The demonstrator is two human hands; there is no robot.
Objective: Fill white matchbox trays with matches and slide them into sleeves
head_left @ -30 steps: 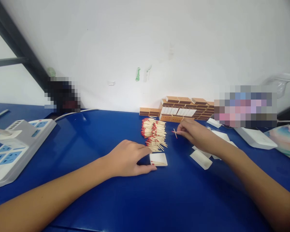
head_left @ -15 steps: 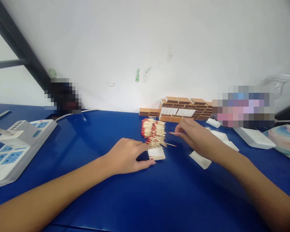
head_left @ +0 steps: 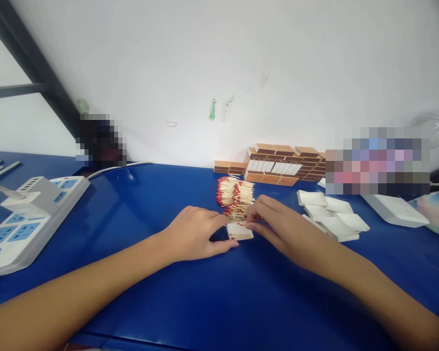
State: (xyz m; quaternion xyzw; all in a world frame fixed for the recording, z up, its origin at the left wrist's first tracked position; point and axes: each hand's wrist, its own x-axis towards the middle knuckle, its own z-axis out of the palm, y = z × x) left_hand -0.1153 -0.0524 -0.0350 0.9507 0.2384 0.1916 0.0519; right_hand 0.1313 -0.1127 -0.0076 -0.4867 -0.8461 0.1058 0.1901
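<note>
A small white matchbox tray (head_left: pixel 240 232) lies on the blue table with a few red-headed matches in it. My left hand (head_left: pixel 194 235) grips the tray's left end between thumb and fingers. At the tray's right end, my right hand (head_left: pixel 274 223) pinches a few matches (head_left: pixel 242 224), their red heads pointing left over the tray. Just behind the tray is a heap of loose matches (head_left: pixel 237 195), red heads mostly to the left.
Stacked brown matchboxes (head_left: pixel 285 163) stand against the wall, with white trays among them. Several white trays (head_left: pixel 332 214) lie in a pile beyond my right hand. A power strip (head_left: pixel 32 219) is at the left; a white box (head_left: pixel 395 209) lies far right.
My right hand has moved left and down with its matches, from beside the heap to the tray. My left hand still holds the tray. The view has shifted slightly.
</note>
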